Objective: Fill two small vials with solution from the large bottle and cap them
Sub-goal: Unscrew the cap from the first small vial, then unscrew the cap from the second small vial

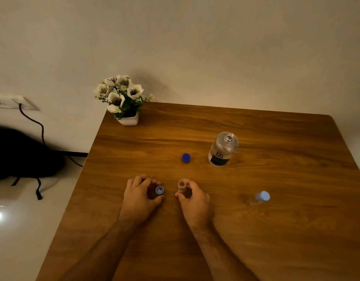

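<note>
Wide wooden desk (256,220) fills the view, a flowerpot (128,118) sitting at its far left corner, and the big clear bottle (222,150) stands uncapped well back on the right, its dark blue cap (186,158) lying apart to its left. Over on the near right a small vial (259,197) with its pale blue top on looks finished, though how full it is can't be read in this dim light. Now the action: the right hand (192,197) has its grip around the open vial (182,185), thumb and fingers pinching the glass low, mouth up, base on or just above the desk. The left hand (139,194) curls its grip around the light blue cap (159,190), hollow side showing, just beside the vial. Both forearms come in from the near edge, wrists low, hands close together. This looks like the capping step on the second vial, and the trick is simple: keep that vial dead upright and steady, flip the cap so the opening faces down, seat it square on the mouth, then twist or press without squeezing the glass sideways. A tilt here could spill what's inside.
</note>
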